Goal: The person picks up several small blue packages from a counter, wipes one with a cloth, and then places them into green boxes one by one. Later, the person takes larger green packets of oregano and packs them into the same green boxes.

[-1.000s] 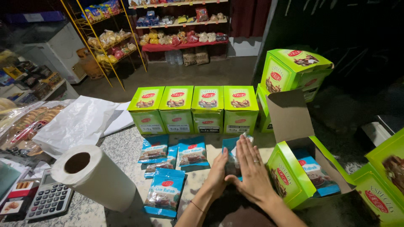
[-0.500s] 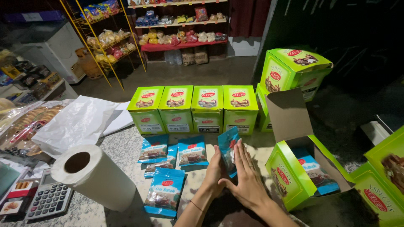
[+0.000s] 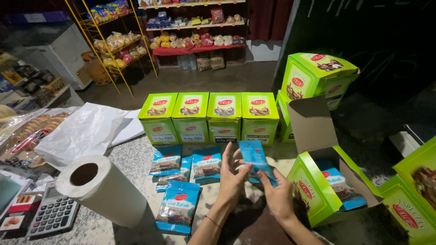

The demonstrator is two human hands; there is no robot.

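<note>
Both hands, left hand [image 3: 232, 181] and right hand [image 3: 278, 197], fingers grasping a blue packet [image 3: 257, 161] at lower centre, open green box [image 3: 327, 188] right, counter [image 3: 131, 156].

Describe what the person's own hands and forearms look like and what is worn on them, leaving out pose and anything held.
Both forearms are bare, with no sleeves in view. The left hand has a thin bracelet around its wrist. The right hand has nothing on its wrist. Neither hand wears a glove, and I can make out no rings or watch.
</note>
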